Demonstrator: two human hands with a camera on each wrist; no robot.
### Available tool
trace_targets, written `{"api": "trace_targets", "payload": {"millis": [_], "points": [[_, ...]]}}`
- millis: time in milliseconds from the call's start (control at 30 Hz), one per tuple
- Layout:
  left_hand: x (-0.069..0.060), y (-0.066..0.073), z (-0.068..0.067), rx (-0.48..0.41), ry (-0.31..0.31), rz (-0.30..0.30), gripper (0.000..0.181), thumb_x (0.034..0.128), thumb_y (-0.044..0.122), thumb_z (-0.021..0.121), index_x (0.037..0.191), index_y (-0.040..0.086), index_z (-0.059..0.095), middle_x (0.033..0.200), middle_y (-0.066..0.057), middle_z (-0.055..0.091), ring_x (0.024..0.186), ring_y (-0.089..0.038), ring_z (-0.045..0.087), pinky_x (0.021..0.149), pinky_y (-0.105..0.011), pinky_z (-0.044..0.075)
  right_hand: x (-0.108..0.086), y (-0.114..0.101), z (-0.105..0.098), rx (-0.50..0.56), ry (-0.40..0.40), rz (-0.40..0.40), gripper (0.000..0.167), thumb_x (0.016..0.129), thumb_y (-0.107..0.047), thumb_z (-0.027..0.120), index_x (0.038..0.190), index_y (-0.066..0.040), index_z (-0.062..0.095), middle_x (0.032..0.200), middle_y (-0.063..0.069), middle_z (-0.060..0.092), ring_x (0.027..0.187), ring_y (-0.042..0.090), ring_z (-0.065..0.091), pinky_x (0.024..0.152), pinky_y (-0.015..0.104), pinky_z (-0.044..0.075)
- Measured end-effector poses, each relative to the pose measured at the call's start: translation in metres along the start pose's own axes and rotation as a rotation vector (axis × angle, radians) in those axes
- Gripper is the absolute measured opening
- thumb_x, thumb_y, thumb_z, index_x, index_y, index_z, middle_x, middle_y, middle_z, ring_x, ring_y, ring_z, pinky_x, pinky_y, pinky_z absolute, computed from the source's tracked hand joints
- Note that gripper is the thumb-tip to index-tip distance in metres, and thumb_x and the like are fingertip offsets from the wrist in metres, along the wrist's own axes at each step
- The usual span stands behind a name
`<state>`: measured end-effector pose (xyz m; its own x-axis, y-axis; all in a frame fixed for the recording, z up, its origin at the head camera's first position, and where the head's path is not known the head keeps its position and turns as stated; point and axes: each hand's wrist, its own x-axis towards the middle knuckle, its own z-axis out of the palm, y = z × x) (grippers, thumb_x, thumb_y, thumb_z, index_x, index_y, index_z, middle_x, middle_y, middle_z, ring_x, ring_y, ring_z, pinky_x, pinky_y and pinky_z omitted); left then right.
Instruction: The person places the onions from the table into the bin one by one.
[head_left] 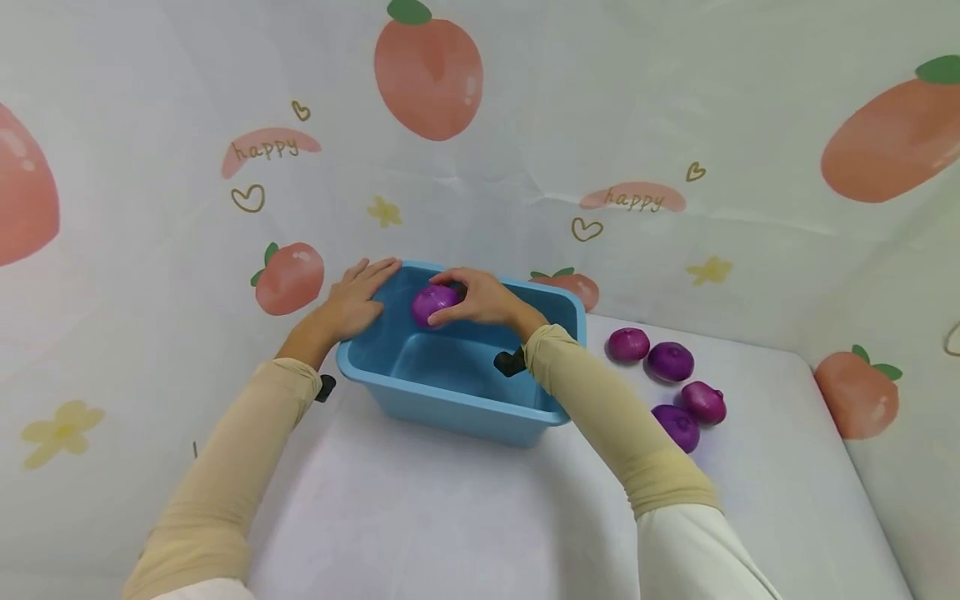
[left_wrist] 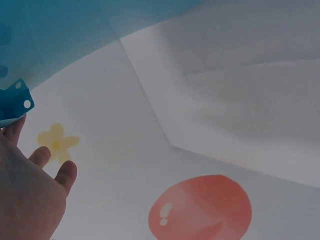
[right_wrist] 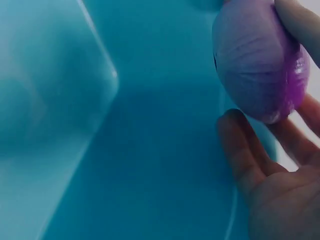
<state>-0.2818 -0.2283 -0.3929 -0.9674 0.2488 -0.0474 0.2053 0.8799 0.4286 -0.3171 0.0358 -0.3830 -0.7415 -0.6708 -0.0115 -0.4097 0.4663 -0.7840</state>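
Observation:
A blue plastic bin (head_left: 457,421) stands on the white surface in the middle of the head view. My right hand (head_left: 483,298) holds a purple onion (head_left: 432,305) inside the bin's opening, toward its left end. In the right wrist view the onion (right_wrist: 257,60) sits between thumb and fingers, with the bin's blue inner wall (right_wrist: 160,150) beside it. At the bin's left end, my left hand (head_left: 352,302) rests on the rim with its fingers extended. The left wrist view shows part of that hand (left_wrist: 32,195) at its lower left edge.
Several purple onions (head_left: 670,362) lie in a group right of the bin, one partly hidden by the right sleeve. A white cloth backdrop (head_left: 510,100) printed with fruit and flowers rises directly behind the bin and along the sides.

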Motion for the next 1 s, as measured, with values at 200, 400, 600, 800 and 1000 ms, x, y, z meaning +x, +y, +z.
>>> {"api": "trace_targets", "payload": {"millis": [200, 400, 600, 800, 1000], "points": [[0.002, 0.002, -0.002, -0.002, 0.001, 0.001, 0.074, 0.0961, 0.018, 0.044, 0.165, 0.028, 0.018, 0.174, -0.003, 0.015, 0.16, -0.041, 0.0, 0.118, -0.08, 0.005, 0.012, 0.002, 0.009, -0.062, -0.088, 0.027, 0.076, 0.083, -0.043, 0.081, 0.15, -0.021, 0.051, 0.149, 0.004, 0.054, 0.131, 0.024, 0.054, 0.1, 0.036, 0.057], [0.002, 0.0, 0.002, 0.002, -0.007, -0.005, 0.074, 0.0965, 0.019, 0.042, 0.165, 0.029, 0.016, 0.174, -0.001, 0.013, 0.16, -0.041, 0.0, 0.118, -0.08, 0.006, 0.019, 0.008, 0.017, -0.106, -0.152, 0.072, 0.078, 0.085, -0.042, 0.08, 0.152, -0.021, 0.047, 0.153, 0.007, 0.05, 0.136, 0.027, 0.052, 0.109, 0.042, 0.052], [-0.003, -0.002, 0.001, -0.014, 0.012, -0.014, 0.075, 0.0954, 0.018, 0.043, 0.165, 0.03, 0.018, 0.174, 0.0, 0.014, 0.161, -0.04, 0.0, 0.118, -0.08, 0.005, 0.021, 0.02, 0.028, -0.139, -0.18, 0.109, 0.081, 0.084, -0.039, 0.083, 0.152, -0.015, 0.046, 0.153, 0.009, 0.051, 0.137, 0.027, 0.051, 0.114, 0.044, 0.047], [-0.004, -0.001, 0.001, -0.03, 0.006, -0.013, 0.075, 0.0957, 0.018, 0.042, 0.165, 0.032, 0.017, 0.174, 0.001, 0.014, 0.161, -0.039, -0.001, 0.118, -0.08, 0.003, 0.022, 0.026, 0.04, -0.173, -0.213, 0.109, 0.078, 0.085, -0.035, 0.082, 0.152, -0.016, 0.048, 0.155, 0.009, 0.051, 0.141, 0.028, 0.049, 0.117, 0.044, 0.045], [-0.004, 0.001, 0.001, -0.043, 0.011, -0.016, 0.075, 0.0949, 0.018, 0.042, 0.165, 0.031, 0.017, 0.174, 0.001, 0.014, 0.161, -0.039, -0.001, 0.118, -0.08, 0.003, 0.023, 0.029, 0.043, -0.197, -0.204, 0.104, 0.077, 0.085, -0.031, 0.083, 0.152, -0.016, 0.047, 0.154, 0.009, 0.051, 0.141, 0.028, 0.05, 0.118, 0.043, 0.044]]}}
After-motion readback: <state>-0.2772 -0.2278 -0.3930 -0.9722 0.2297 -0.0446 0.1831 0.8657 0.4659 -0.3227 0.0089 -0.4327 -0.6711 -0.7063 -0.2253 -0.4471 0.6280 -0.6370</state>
